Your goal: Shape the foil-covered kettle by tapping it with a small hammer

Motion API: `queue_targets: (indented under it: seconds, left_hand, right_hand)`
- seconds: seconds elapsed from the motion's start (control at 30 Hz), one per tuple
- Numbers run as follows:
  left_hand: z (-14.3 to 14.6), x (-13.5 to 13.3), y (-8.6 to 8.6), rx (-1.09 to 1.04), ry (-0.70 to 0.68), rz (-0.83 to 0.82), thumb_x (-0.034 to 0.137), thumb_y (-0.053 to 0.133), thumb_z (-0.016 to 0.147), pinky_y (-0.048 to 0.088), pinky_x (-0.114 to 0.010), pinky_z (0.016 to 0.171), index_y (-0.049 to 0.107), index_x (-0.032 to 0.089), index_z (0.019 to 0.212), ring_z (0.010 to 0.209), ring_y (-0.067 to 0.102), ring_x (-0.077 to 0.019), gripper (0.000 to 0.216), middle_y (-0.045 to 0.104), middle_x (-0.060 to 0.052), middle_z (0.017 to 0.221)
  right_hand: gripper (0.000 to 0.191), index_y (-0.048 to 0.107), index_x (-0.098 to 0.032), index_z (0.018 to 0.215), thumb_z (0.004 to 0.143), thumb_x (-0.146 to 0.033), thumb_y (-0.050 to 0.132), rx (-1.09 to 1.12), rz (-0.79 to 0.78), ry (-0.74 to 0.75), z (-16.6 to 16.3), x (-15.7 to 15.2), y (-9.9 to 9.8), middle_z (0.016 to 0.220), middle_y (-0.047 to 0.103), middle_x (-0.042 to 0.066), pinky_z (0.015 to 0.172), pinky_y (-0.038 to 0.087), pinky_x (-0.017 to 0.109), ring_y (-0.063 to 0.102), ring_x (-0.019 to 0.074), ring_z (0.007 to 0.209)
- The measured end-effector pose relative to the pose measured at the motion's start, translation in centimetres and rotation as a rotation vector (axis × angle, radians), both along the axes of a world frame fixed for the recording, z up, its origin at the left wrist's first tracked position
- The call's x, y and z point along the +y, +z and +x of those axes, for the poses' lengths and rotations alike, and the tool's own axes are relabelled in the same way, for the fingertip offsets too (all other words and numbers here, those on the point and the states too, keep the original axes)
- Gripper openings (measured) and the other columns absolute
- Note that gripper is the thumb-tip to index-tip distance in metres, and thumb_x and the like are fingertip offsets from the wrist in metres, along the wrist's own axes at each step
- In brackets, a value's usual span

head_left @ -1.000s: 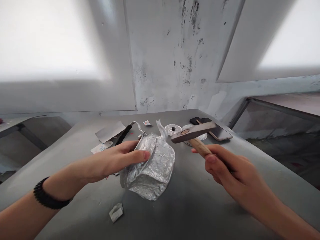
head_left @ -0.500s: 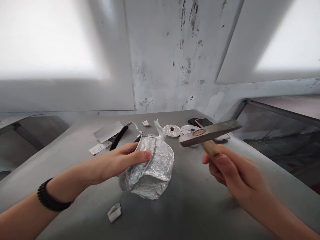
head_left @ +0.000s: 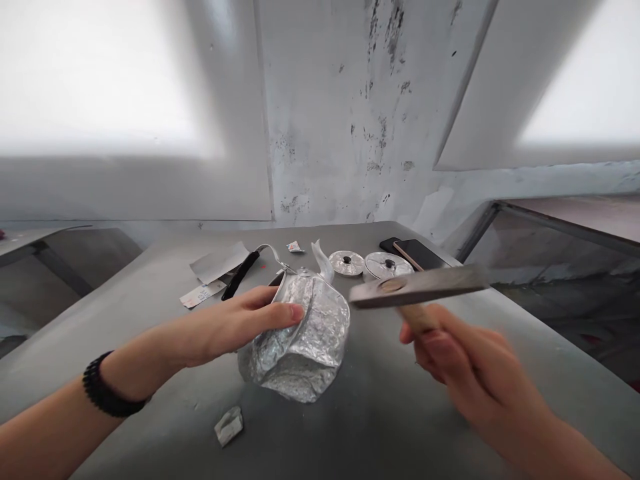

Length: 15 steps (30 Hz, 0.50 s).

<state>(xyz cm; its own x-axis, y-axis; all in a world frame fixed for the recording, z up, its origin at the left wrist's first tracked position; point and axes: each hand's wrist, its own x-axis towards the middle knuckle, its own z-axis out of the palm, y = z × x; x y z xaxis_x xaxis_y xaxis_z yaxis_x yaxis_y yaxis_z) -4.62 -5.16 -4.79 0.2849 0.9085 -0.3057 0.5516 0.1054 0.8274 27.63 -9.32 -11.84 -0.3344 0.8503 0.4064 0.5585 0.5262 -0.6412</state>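
A dented silver metal kettle (head_left: pixel 315 333) lies tipped on its side on the grey table (head_left: pixel 400 427). Its spout (head_left: pixel 323 260) points away from me, and its black-gripped handle (head_left: pixel 241 273) leans out to the left. My left hand (head_left: pixel 250 317) clasps the kettle, thumb across the crumpled side and fingers hidden inside or behind the rim. My right hand (head_left: pixel 455 350) is closed round the wooden shaft of a hammer (head_left: pixel 420 287). The hammer's head is in the air to the right of the kettle, apart from it and slightly blurred.
Two round metal lids with black knobs, a smaller lid (head_left: pixel 346 264) and a larger lid (head_left: pixel 387 265), lie behind the hammer. Phones (head_left: pixel 420 255) rest at the back right. Paper sheets (head_left: pixel 220 262) lie at the left, a crumpled scrap (head_left: pixel 229 427) in front.
The hammer has come down and slightly left, its head now more level. My left hand and the kettle stay nearly in place; the view has shifted a little.
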Motion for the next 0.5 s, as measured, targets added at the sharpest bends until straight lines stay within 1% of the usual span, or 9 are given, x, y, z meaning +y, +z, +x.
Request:
queue_targets:
  seconds: [0.1, 0.17, 0.23, 0.3, 0.37, 0.43, 0.5]
  left_hand:
    - [-0.2, 0.2, -0.2, -0.029, 0.008, -0.011, 0.055, 0.082, 0.081, 0.056, -0.027, 0.085, 0.081, 0.033, 0.117, 0.116, 0.067, -0.0335, 0.042, 0.077, -0.004, 0.123]
    - [-0.2, 0.3, -0.2, -0.030, 0.018, -0.005, 0.054, 0.081, 0.082, 0.055, -0.026, 0.083, 0.082, 0.033, 0.112, 0.113, 0.067, -0.0322, 0.037, 0.078, -0.003, 0.120]
    - [-0.2, 0.4, -0.3, 0.012, 0.021, 0.008, 0.055, 0.080, 0.083, 0.054, -0.025, 0.079, 0.083, 0.032, 0.104, 0.109, 0.067, -0.0305, 0.031, 0.078, -0.003, 0.115]
    - [-0.2, 0.3, -0.3, 0.047, 0.027, 0.019, 0.056, 0.079, 0.085, 0.053, -0.023, 0.077, 0.083, 0.031, 0.101, 0.106, 0.067, -0.0287, 0.029, 0.078, -0.003, 0.112]
    - [0.0, 0.2, -0.2, 0.026, 0.040, 0.021, 0.058, 0.077, 0.086, 0.053, -0.022, 0.074, 0.083, 0.031, 0.103, 0.103, 0.067, -0.0272, 0.033, 0.077, -0.003, 0.110]
    - [0.2, 0.1, -0.1, -0.013, 0.042, 0.027, 0.061, 0.075, 0.087, 0.052, -0.022, 0.070, 0.082, 0.029, 0.103, 0.101, 0.068, -0.0267, 0.037, 0.077, -0.004, 0.109]
    - [0.3, 0.1, -0.1, -0.043, 0.039, 0.044, 0.064, 0.074, 0.087, 0.052, -0.022, 0.068, 0.082, 0.028, 0.102, 0.100, 0.068, -0.0266, 0.040, 0.077, -0.004, 0.109]
  right_hand:
    - [0.040, 0.052, -0.026, 0.086, 0.113, -0.048, 0.033, -0.250, -0.004, 0.071, -0.7, 0.4, 0.0, 0.060, 0.053, -0.005, 0.050, 0.027, 0.031, 0.044, 0.0142, 0.048]
    - [0.041, 0.049, -0.026, 0.083, 0.114, -0.048, 0.031, -0.308, -0.017, 0.071, -1.1, 0.7, 0.2, 0.060, 0.053, -0.005, 0.050, 0.026, 0.031, 0.044, 0.0145, 0.048]
    - [0.041, 0.050, -0.026, 0.086, 0.114, -0.047, 0.029, -0.310, -0.042, 0.082, -1.2, 0.8, 0.4, 0.062, 0.056, -0.004, 0.051, 0.029, 0.031, 0.047, 0.0154, 0.050]
    - [0.038, 0.056, -0.026, 0.096, 0.114, -0.045, 0.029, -0.307, -0.095, 0.116, -0.9, 0.8, 0.8, 0.069, 0.062, -0.002, 0.055, 0.034, 0.031, 0.055, 0.0168, 0.057]
    - [0.033, 0.061, -0.028, 0.114, 0.114, -0.046, 0.034, -0.302, -0.169, 0.143, -0.3, 0.9, 1.2, 0.075, 0.066, -0.002, 0.059, 0.039, 0.030, 0.061, 0.0182, 0.064]
    - [0.031, 0.060, -0.032, 0.128, 0.112, -0.049, 0.041, -0.291, -0.236, 0.155, 0.4, 1.1, 1.5, 0.080, 0.070, -0.002, 0.060, 0.042, 0.029, 0.065, 0.0190, 0.069]
    - [0.032, 0.059, -0.034, 0.133, 0.110, -0.052, 0.045, -0.288, -0.282, 0.160, 1.0, 1.3, 1.6, 0.084, 0.072, -0.002, 0.062, 0.046, 0.029, 0.068, 0.0196, 0.073]
